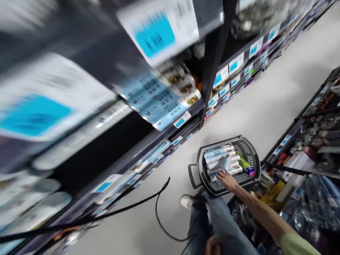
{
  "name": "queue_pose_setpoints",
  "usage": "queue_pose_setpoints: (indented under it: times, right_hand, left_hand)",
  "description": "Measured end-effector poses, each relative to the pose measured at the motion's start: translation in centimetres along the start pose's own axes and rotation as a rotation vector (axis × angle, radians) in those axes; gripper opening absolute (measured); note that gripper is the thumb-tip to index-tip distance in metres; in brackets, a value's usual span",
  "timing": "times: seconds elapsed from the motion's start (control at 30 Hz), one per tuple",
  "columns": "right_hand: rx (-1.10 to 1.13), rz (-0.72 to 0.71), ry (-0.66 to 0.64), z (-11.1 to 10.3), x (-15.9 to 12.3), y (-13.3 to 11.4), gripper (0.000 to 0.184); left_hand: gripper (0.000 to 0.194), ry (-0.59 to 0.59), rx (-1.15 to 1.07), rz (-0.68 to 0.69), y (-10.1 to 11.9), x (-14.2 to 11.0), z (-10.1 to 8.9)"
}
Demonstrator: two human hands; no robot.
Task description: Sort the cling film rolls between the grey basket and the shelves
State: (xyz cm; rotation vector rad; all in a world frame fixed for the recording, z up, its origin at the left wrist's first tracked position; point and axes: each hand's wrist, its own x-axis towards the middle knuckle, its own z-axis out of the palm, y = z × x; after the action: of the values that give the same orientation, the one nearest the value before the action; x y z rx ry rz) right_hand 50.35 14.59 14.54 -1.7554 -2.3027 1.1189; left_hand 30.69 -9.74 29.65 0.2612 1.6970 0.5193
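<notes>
A dark plastic basket (251, 149) stands on the pale floor in front of my knees. Several white and blue rolls (220, 153) lie side by side in it, with a green and pink item (245, 164) beside them. My right hand (227, 179) reaches down into the basket, fingers closed on one roll (224, 164) that is tilted across the others. My left hand (212, 251) rests low on my jeans-clad thigh at the bottom edge; it is blurred and its fingers do not show.
Blurred shelves with blue and white price tags (154, 35) run along the left of the aisle. Low racks of packaged goods (322, 138) stand close on the right. A black cable (158, 212) loops across the floor near my white shoe (187, 200).
</notes>
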Motion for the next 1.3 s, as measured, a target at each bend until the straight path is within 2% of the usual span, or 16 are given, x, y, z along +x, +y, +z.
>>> queue_pose_setpoints:
  times: [0.1,0.23,0.33,0.43,0.53,0.6,0.73,0.8,0.87,0.93,0.97,1.0,1.07,1.13,1.23,1.3]
  right_hand:
    - [0.122,0.01,0.046,-4.8,-3.3,-3.9,0.044]
    - [0.399,0.229,0.353,-10.2,-6.0,-10.0,0.039]
    - [0.56,0.27,0.514,-13.6,-7.6,-15.1,0.049]
    - [0.626,0.203,0.566,-16.9,-8.6,-20.1,0.055]
    - [0.661,0.12,0.556,-20.1,-9.3,-24.7,0.054]
    - [0.662,0.05,0.536,-21.9,-9.9,-27.5,0.051]
    - [0.615,-0.206,0.48,-24.1,-12.3,-32.3,0.039]
    - [0.581,-0.411,0.345,-24.6,-13.7,-34.1,0.044]
    - [0.568,-0.592,0.122,-24.7,-14.5,-35.2,0.054]
    - [0.584,-0.671,-0.03,-24.8,-14.4,-35.5,0.054]
    - [0.589,-0.668,-0.022,-24.8,-14.1,-35.3,0.05]
    - [0.585,-0.644,0.044,-24.8,-13.5,-34.9,0.047]
    - [0.546,-0.545,0.262,-24.7,-12.0,-33.5,0.047]
    - [0.519,-0.421,0.407,-24.7,-10.6,-31.7,0.054]
    - [0.572,-0.282,0.411,-25.0,-9.2,-29.6,0.062]
    - [0.68,-0.187,0.298,-25.5,-8.9,-29.0,0.065]
  left_hand:
    - [0.053,-0.021,0.033,0.135,3.7,-2.4,-0.4]
    - [0.062,-0.061,0.008,0.265,8.1,-4.7,-0.8]
    - [0.06,-0.034,-0.037,0.336,10.9,-5.6,-0.4]
    - [0.06,0.135,0.032,0.469,13.8,-6.2,-0.4]
    - [0.068,0.381,0.145,0.71,16.6,-7.2,-1.4]
    - [0.069,0.486,0.186,0.858,18.2,-8.0,-2.3]
    - [0.063,0.541,0.167,1.051,20.6,-9.1,-3.7]
    - [0.054,0.546,0.04,1.068,21.3,-9.2,-4.1]
    - [0.05,0.514,-0.186,1.064,21.8,-9.4,-4.8]
    - [0.055,0.431,-0.421,1.054,22.1,-10.0,-5.7]
    - [0.058,0.368,-0.508,1.038,22.1,-10.5,-6.2]
    - [0.061,0.299,-0.577,1.011,22.2,-11.2,-6.8]
    - [0.065,0.161,-0.677,0.939,22.3,-12.8,-7.9]
    - [0.069,0.036,-0.739,0.889,22.5,-14.6,-9.0]
    - [0.078,-0.063,-0.784,0.887,22.9,-16.7,-10.1]
    - [0.082,-0.1,-0.808,0.894,23.3,-17.3,-10.6]
